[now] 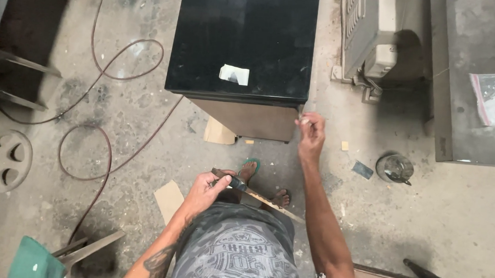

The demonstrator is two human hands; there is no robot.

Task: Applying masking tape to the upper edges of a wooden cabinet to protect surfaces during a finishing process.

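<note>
Gripping a long flat metal file [255,195] in the clenched left hand [204,189]; right hand [311,131] pinching the glossy black cabinet [242,35] corner edge.

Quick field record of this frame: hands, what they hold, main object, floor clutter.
left hand: grips a hammer and a thin strip over the lap
right hand: fingers pinched at the cabinet's front right corner
cabinet: glossy black top, brown side, paper scrap on top
floor: red cable, tin, cardboard piece
feet: in green sandals
</note>
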